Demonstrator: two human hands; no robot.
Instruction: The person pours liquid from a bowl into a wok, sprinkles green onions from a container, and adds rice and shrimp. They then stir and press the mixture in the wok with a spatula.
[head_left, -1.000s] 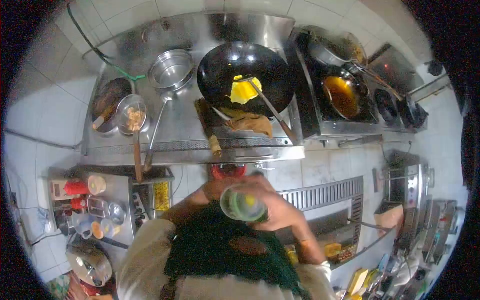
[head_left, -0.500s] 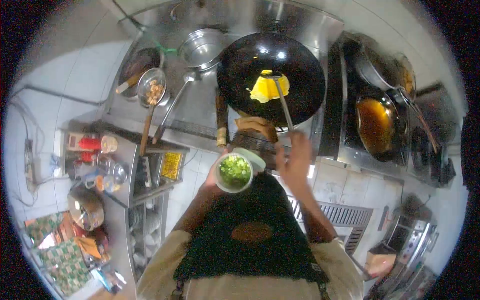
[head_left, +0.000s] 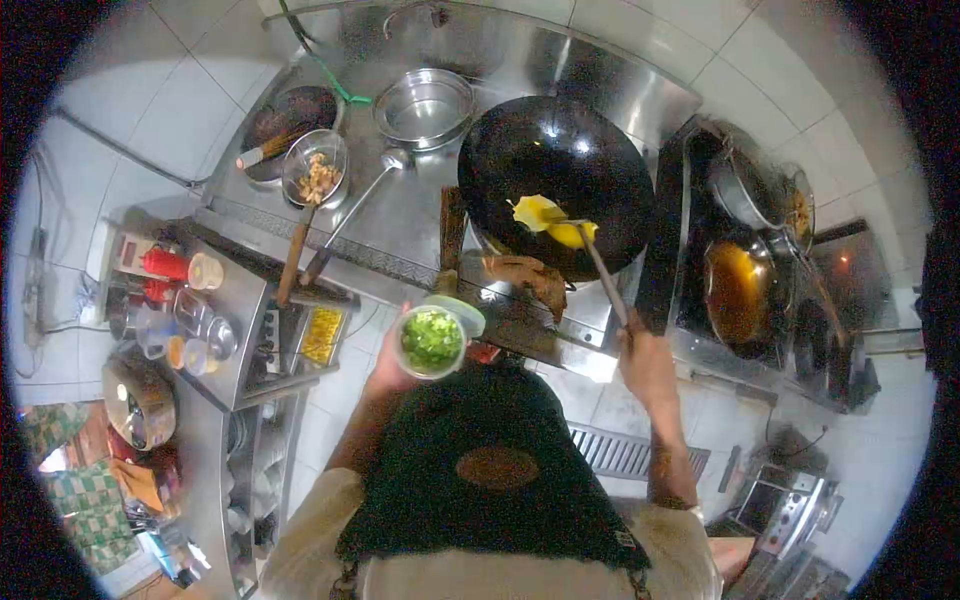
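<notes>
1. So the right hand [head_left: 648,362] has gone from hovering open near the front edge of the stove to being wrapped around the spatula [head_left: 598,268] handle. Fingers closed tight on it now.
2. The spatula blade is under the egg [head_left: 550,220], and the yellow piece looks folded and lifted toward the near side of the wok [head_left: 560,170], whereas half a second ago it lay flat in the middle. I'd guess the egg is being flipped or broken up.
3. The left hand [head_left: 388,368] is cupped around the bowl of chopped greens [head_left: 432,340], held in the air just off the front edge of the stove, not over the wok. It's barely moved, so the greens look like they're on standby.
4. Off to the left, a ladle [head_left: 352,222] and a strainer of bits [head_left: 316,178] sit on the steel top, untouched, with a steel pot [head_left: 424,100] at the back.
</notes>
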